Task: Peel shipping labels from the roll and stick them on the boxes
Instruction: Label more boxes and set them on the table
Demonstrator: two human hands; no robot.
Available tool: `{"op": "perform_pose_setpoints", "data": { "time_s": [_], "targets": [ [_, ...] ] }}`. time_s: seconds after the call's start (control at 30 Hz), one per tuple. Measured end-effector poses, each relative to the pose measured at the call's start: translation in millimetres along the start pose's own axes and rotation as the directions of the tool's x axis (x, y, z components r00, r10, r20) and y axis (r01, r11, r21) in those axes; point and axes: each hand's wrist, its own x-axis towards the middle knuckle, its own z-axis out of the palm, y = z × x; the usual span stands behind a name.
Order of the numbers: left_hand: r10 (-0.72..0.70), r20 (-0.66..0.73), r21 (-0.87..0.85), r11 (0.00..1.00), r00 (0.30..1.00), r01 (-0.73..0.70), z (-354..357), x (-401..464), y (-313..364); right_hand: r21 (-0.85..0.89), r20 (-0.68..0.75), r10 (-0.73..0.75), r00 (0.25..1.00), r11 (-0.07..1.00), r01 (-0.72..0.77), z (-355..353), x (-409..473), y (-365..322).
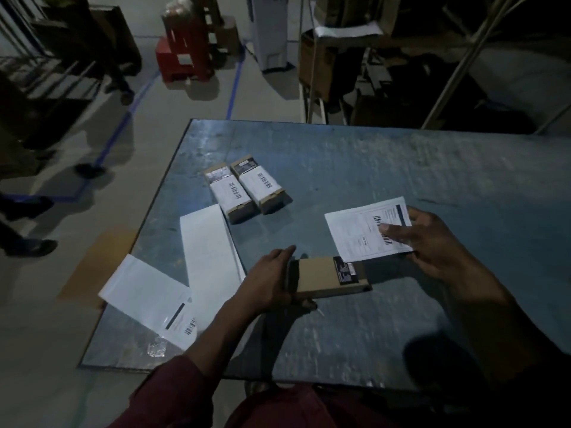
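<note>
Right hand (432,242) pinches white barcoded label (358,233) above brown box (318,273).

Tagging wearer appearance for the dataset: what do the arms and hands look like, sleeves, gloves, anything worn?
Both hands are bare: no gloves, and no rings or watch that the dim picture shows. The left hand comes out of a dark red long sleeve ending at the forearm. The right hand and its forearm are in shadow; whether there is a sleeve there cannot be told.

Dim warehouse, metal shelving (457,66), stacked cartons (318,60), blue floor tape lines (234,84), steel packing table (370,168)
</note>
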Motion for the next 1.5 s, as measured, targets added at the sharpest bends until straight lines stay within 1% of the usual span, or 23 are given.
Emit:
{"op": "perform_pose_setpoints", "data": {
  "time_s": [0.07,0.17,0.27,0.33,0.37,0.4,0.43,0.47,0.53,0.57,0.63,0.77,0.83,0.97,1.0,1.07,1.1,1.13,1.2,1.27,1.33,1.4,1.5],
  "targets": [
    [0.004,-0.022,-0.008,1.000,1.000,-0.005,5,6,9,-0.082,0.055,0.000,0.999,0.997,0.005,-6,-1,-3],
    [0.033,-0.049,-0.083,0.996,0.998,-0.037,5,13,23,-0.254,0.184,0.022,0.983,0.967,0.026,-8,-1,-9],
    [0.033,0.017,-0.085,0.996,0.999,-0.031,5,22,26,-0.399,0.298,0.085,0.951,0.916,0.043,-8,0,-22],
    [-0.005,0.052,-0.169,0.986,0.999,0.014,0,22,25,-0.499,0.350,0.118,0.929,0.863,0.078,-6,4,-30],
    [-0.033,0.011,-0.262,0.964,0.999,0.035,-3,21,22,-0.543,0.371,0.135,0.919,0.834,0.096,-5,6,-33],
    [-0.074,-0.066,-0.375,0.926,0.995,0.044,-8,19,20,-0.584,0.390,0.154,0.908,0.804,0.115,-4,9,-36],
    [-0.130,-0.147,-0.490,0.871,0.981,0.042,-14,15,21,-0.618,0.412,0.172,0.895,0.774,0.135,-2,11,-38],
    [-0.188,-0.189,-0.597,0.801,0.964,0.039,-19,10,25,-0.646,0.432,0.189,0.882,0.747,0.156,0,14,-40],
    [-0.251,-0.166,-0.727,0.684,0.954,0.054,-24,3,38,-0.681,0.473,0.210,0.856,0.703,0.203,9,18,-41],
    [-0.252,-0.138,-0.750,0.658,0.958,0.065,-24,0,46,-0.692,0.490,0.215,0.845,0.685,0.227,14,20,-42],
    [-0.234,-0.091,-0.759,0.645,0.968,0.084,-19,-4,59,-0.702,0.512,0.218,0.831,0.664,0.259,24,22,-40],
    [-0.261,-0.032,-0.834,0.539,0.965,0.118,-8,-4,68,-0.700,0.535,0.238,0.810,0.662,0.268,36,26,-36],
    [-0.262,-0.020,-0.847,0.517,0.965,0.123,-4,-5,69,-0.702,0.542,0.249,0.803,0.659,0.269,38,27,-35],
    [-0.316,-0.041,-0.847,0.514,0.948,0.135,2,-6,68,-0.713,0.498,0.244,0.832,0.661,0.233,40,28,-28],
    [-0.327,-0.046,-0.850,0.510,0.944,0.135,3,-6,67,-0.711,0.479,0.221,0.849,0.665,0.228,40,27,-26],
    [-0.351,-0.059,-0.875,0.469,0.934,0.121,6,-8,65,-0.709,0.403,0.113,0.908,0.666,0.232,36,25,-22],
    [-0.365,-0.061,-0.894,0.434,0.929,0.112,8,-9,63,-0.681,0.351,0.063,0.934,0.702,0.209,32,23,-19],
    [-0.378,-0.050,-0.914,0.390,0.924,0.110,10,-11,63,-0.619,0.307,0.052,0.950,0.769,0.158,28,21,-16],
    [-0.386,0.004,-0.948,0.292,0.923,0.127,12,-14,61,-0.434,0.243,0.113,0.963,0.901,0.004,21,12,-4],
    [-0.384,0.044,-0.961,0.236,0.922,0.144,14,-16,59,-0.291,0.183,0.161,0.970,0.951,-0.103,19,4,12],
    [-0.401,0.048,-0.958,0.240,0.915,0.156,17,-16,58,-0.192,0.119,0.177,0.977,0.969,-0.153,20,-2,26],
    [-0.429,0.031,-0.949,0.272,0.903,0.162,19,-16,59,-0.135,0.043,0.177,0.983,0.976,-0.169,23,-7,37],
    [-0.484,-0.003,-0.919,0.347,0.875,0.189,24,-15,62,-0.139,-0.055,0.152,0.987,0.977,-0.159,26,-10,47]
  ]
}}
